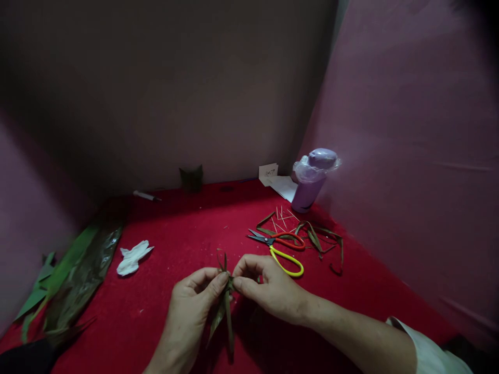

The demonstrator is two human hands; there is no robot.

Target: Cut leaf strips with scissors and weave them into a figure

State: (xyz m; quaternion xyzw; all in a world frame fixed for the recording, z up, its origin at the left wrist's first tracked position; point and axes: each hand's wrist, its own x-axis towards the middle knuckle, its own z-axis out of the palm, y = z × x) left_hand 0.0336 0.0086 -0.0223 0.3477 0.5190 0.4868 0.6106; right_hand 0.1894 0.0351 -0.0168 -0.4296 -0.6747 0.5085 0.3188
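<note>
Between my two hands is a small bundle of folded leaf strips, dark green to brown, with ends poking up and a long strip hanging down. My left hand pinches it between thumb and fingers. From the other side, my right hand pinches the same bundle near its top, thumb and forefinger close together. The fingertips hide the exact spot they grip. Just beyond my right hand lie scissors with one red and one yellow handle, blades apart and pointing left.
Behind the scissors lie toothpicks and loose leaf strips. A purple cup with plastic wrap stands by white papers. Leftward are a crumpled tissue, a syringe and large leaves. A folded leaf piece stands at the back wall.
</note>
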